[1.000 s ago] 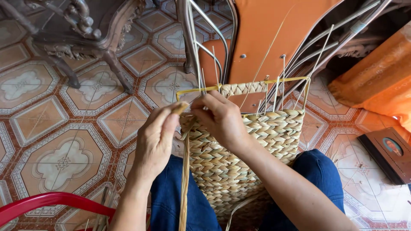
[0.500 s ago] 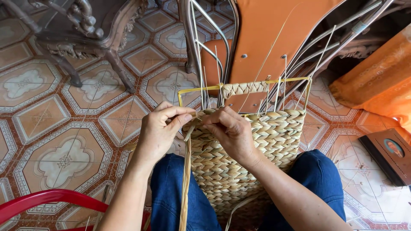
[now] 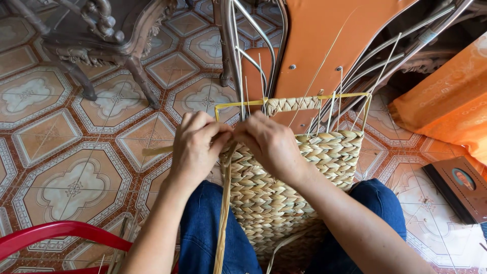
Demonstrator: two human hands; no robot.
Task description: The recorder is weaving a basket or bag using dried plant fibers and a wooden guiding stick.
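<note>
Head view, looking down onto the lap. Both hands meet at the upper left corner of a half-woven straw basket [image 3: 299, 177], which stands upright between the knees, resting against blue-jeaned legs [image 3: 213, 233]. Left hand [image 3: 195, 147] — fingers curled in, tips pressed together on a flat straw strand [image 3: 223, 213] that hangs down past the left knee; a short pale end of straw sticks out to the left of the knuckles. Right hand [image 3: 269, 144] — fingers folded down over the woven edge, pinching the weave just beside the left hand's fingertips; the two hands touch or nearly touch, cannot tell which. Above the finished weave, thin upright stakes [image 3: 332, 109] rise to a yellow wire frame [image 3: 304, 97], with one braided row along its top bar. Behind the basket an orange chair back [image 3: 324, 45] on metal tubing. Patterned floor tiles [image 3: 66, 137] all round. Dark carved wooden furniture legs [image 3: 116, 45] at upper left, a red plastic rim [image 3: 56, 233] at lower left, orange cloth [image 3: 446, 101] at right, a dark brown box [image 3: 459, 185] on the floor below it.
</note>
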